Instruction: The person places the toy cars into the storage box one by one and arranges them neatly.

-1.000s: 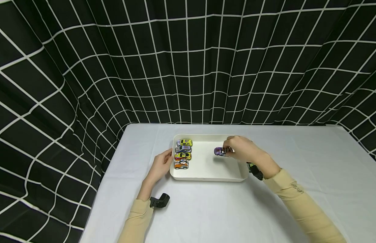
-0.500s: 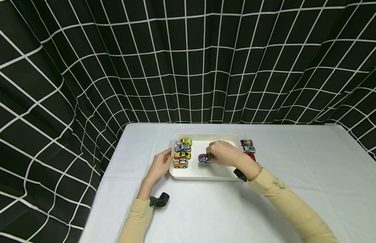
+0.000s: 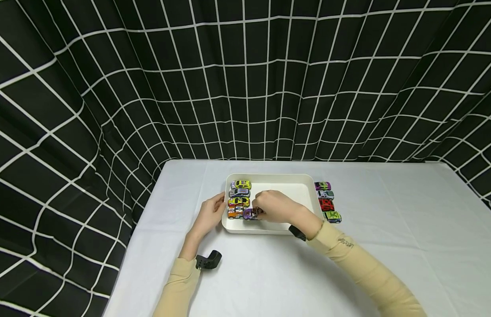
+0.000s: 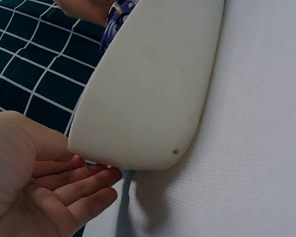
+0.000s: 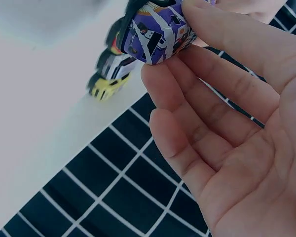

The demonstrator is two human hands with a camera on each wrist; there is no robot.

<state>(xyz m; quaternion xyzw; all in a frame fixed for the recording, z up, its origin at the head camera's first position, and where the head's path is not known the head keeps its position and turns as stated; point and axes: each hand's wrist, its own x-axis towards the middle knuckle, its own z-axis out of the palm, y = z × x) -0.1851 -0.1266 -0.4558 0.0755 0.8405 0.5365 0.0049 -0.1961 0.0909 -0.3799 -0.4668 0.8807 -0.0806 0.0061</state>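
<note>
— While the right hand (image 3: 274, 206) pinches the purple car (image 3: 249, 214) inside the tray (image 3: 289, 187), what's hidden?
— Its right end, behind the fingers! Left hand (image 3: 207, 215), fingers relaxed, touches the tray's end.

Room for a hand is left over the tray's (image 3: 293, 187) far right part. Its left end is blocked by a column of cars (image 3: 239, 201) and, outside, by the left hand (image 3: 207, 215); its near middle by the right hand (image 3: 274, 206) and purple car (image 3: 249, 214). The right wall is flanked by a second line of cars (image 3: 326, 204).
</note>
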